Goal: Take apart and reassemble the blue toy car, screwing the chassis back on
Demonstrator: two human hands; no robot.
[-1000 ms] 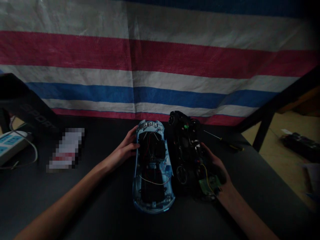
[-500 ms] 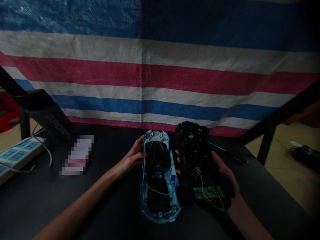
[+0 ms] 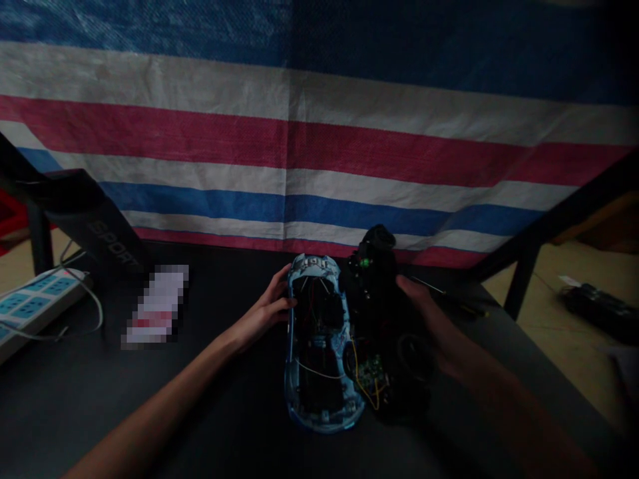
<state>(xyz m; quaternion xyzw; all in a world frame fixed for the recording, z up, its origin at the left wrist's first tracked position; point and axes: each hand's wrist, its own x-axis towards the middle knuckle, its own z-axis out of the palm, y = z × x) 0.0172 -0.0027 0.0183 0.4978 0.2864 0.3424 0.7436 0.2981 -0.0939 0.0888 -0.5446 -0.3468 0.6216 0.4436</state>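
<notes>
A blue toy car body shell (image 3: 327, 406) lies with its hollow inside facing up, wires visible within. My left hand (image 3: 269, 307) grips its left edge near the top end. Just right of the shell, my right hand (image 3: 434, 319) is closed on the black car chassis (image 3: 382, 313), which is tilted on its side toward the shell. A green circuit board (image 3: 370, 374) and a yellow wire show on the chassis's lower part. The fingertips of my right hand are hidden behind the chassis.
A screwdriver (image 3: 464, 306) lies right of the chassis on the black table (image 3: 210, 412). To the left are a blurred-out card-like item (image 3: 157, 306), a black SPORT-marked object (image 3: 107, 233) and a power strip (image 3: 37, 303). A striped sheet (image 3: 319, 146) hangs behind.
My right hand has turned the chassis from lying open toward me onto its side and brought it left against the shell. My left hand stays on the shell.
</notes>
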